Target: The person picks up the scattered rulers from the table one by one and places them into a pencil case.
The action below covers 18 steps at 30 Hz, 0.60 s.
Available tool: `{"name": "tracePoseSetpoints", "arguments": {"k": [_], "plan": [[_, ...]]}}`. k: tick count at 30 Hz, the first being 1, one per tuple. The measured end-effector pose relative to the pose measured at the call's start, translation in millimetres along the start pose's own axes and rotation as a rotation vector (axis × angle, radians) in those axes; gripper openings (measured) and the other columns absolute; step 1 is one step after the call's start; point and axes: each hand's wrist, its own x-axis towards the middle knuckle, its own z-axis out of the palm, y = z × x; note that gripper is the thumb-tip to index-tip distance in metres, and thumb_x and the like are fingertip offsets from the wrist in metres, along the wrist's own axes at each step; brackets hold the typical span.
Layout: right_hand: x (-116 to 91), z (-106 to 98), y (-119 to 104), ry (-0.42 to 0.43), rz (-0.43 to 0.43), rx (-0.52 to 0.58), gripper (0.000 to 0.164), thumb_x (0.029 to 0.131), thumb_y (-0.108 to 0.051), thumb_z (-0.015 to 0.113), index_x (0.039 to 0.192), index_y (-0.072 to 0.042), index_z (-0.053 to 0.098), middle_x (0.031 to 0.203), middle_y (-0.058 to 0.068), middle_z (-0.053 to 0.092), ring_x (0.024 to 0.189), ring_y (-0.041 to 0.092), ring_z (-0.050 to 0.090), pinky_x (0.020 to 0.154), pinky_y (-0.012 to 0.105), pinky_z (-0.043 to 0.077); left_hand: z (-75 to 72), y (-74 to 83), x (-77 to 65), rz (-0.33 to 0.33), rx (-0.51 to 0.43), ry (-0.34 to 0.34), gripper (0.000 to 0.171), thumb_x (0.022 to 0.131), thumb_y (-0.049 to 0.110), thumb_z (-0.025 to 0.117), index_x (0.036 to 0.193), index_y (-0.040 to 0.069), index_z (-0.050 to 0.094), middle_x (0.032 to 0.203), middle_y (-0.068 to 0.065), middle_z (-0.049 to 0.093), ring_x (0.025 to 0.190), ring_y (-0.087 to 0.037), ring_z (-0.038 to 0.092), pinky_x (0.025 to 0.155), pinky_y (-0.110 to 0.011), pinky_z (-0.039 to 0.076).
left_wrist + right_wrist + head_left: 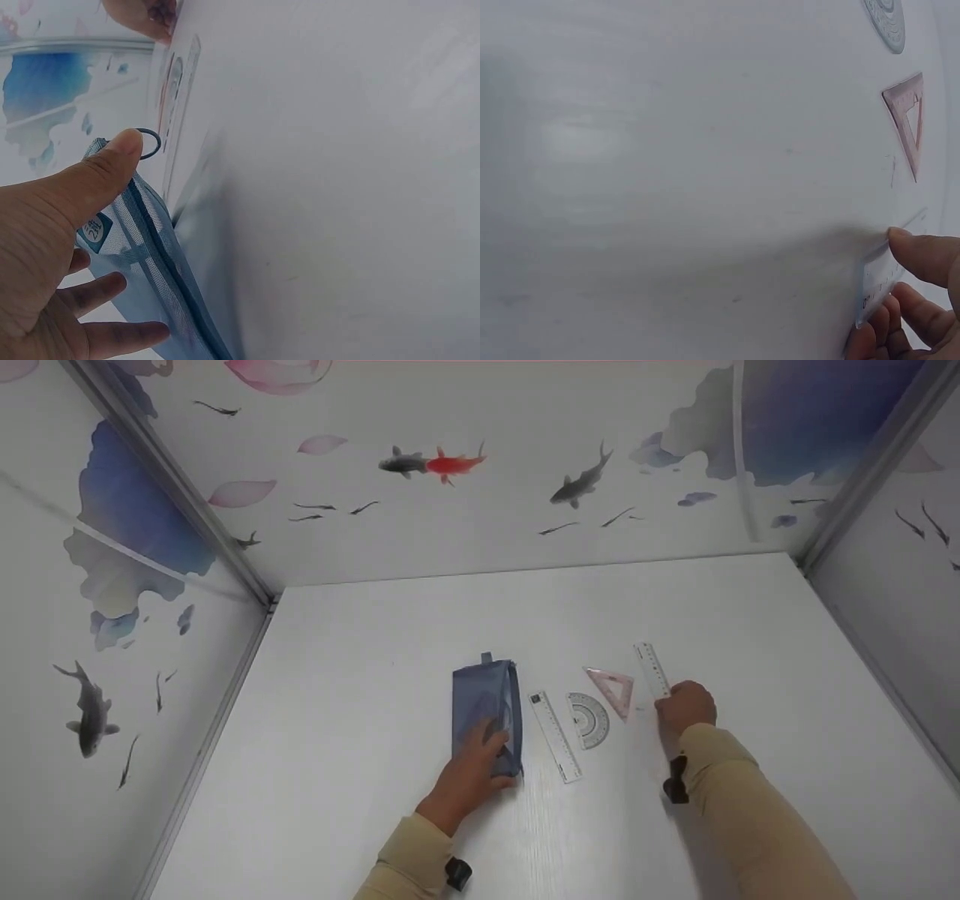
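A blue mesh zip pencil case [474, 690] lies on the white table, and my left hand [469, 772] holds its near end. In the left wrist view the thumb [112, 161] presses beside the zip near a small dark loop, with the other fingers spread along the case. My right hand [688, 706] pinches the near end of a clear ruler [649, 664] between thumb and fingers. To its left lie a pink set square [624, 706], a clear protractor [598, 720] and another clear ruler [553, 735], which is closest to the case.
The white table [337, 682] is enclosed by a back panel [495, 525] and side panels printed with fish and petals. Metal posts stand at the back corners. A dark device is strapped on each sleeved wrist.
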Motion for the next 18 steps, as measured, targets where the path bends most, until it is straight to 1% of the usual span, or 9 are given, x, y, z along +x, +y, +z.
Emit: {"name": "tracePoseSetpoints", "arguments": {"k": [6,12,15,18], "plan": [[-3.7,1.6,-0.4,0.024,-0.016,0.032,0.051,0.089,-0.012,0.054,0.130,0.017,0.045,0.127,0.036,0.050,0.118,0.050,0.047,0.100,0.057,0.038,-0.2,0.1,0.2,0.005,0.032,-0.001,0.068,0.075,0.031,0.081,0.133,0.014,0.049,0.148,-0.017,0.033,0.122,-0.032,0.052,0.082,-0.036,0.054],[-4.2,7.6,4.1,0.034,0.000,0.120,0.051,0.089,-0.011,0.053,0.134,0.012,0.043,0.132,0.033,0.047,0.120,0.047,0.047,0.101,0.056,0.037,0.6,-0.6,0.4,0.008,0.017,0.002,0.069,0.074,0.030,0.082,0.133,0.013,0.050,0.148,-0.017,0.034,0.125,-0.033,0.049,0.086,-0.039,0.053],[-3.3,9.9,6.5,0.040,-0.007,0.140,0.049,0.090,-0.010,0.051,0.134,0.010,0.043,0.133,0.032,0.046,0.121,0.046,0.046,0.102,0.055,0.037,0.4,-0.4,0.4,0.004,0.012,0.001,0.068,0.074,0.030,0.082,0.133,0.013,0.050,0.148,-0.017,0.034,0.124,-0.033,0.049,0.086,-0.039,0.053],[-3.5,10.1,7.5,0.044,-0.026,0.152,0.047,0.091,-0.010,0.050,0.133,0.010,0.044,0.131,0.032,0.048,0.120,0.045,0.047,0.101,0.055,0.038,0.1,-0.2,0.1,0.001,0.007,-0.001,0.068,0.075,0.030,0.081,0.133,0.013,0.050,0.148,-0.018,0.034,0.124,-0.033,0.049,0.086,-0.040,0.053]]}}
